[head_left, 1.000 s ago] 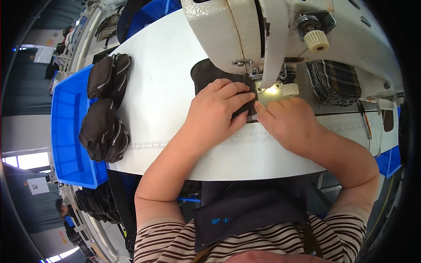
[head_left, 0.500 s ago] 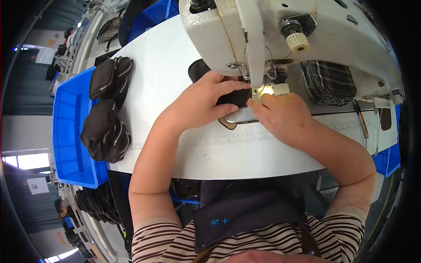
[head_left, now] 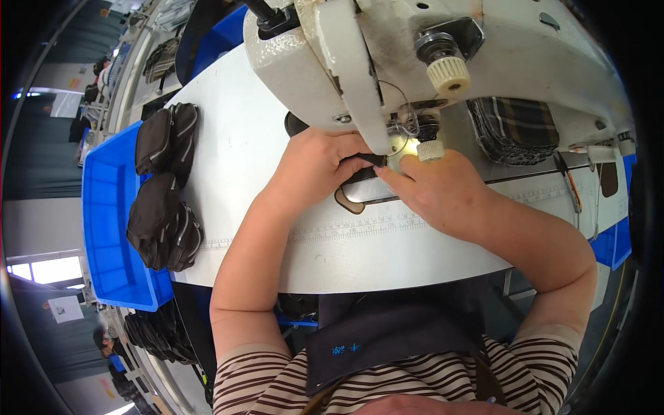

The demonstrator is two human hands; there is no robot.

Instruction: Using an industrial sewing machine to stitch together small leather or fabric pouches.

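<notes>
Under the head of a white sewing machine (head_left: 356, 76) lies a black fabric piece (head_left: 371, 160), its near edge lifted and folded over. My left hand (head_left: 315, 166) pinches this edge between thumb and fingers, left of the lit needle area. From the right, my right hand (head_left: 443, 194) holds the corner of the same piece at its fingertips, its other fingers curled in beside the machine's cream knob (head_left: 430, 150). Another part of black material (head_left: 295, 124) shows beyond my left hand. The needle tip is hidden behind the machine's parts.
Black zippered pouches (head_left: 162, 207) are piled at the table's left, beside a blue bin (head_left: 114, 235). A stack of dark plaid fabric pieces (head_left: 519, 131) sits right of the needle area. Orange-handled snips (head_left: 573, 190) lie farther right. A ruler strip (head_left: 346, 229) crosses the white table.
My left hand has gone from fingers spread on the fabric to pinching its edge, which is now raised and folded. My right fingers stay at the fabric's corner. The whole view has shifted slightly.
</notes>
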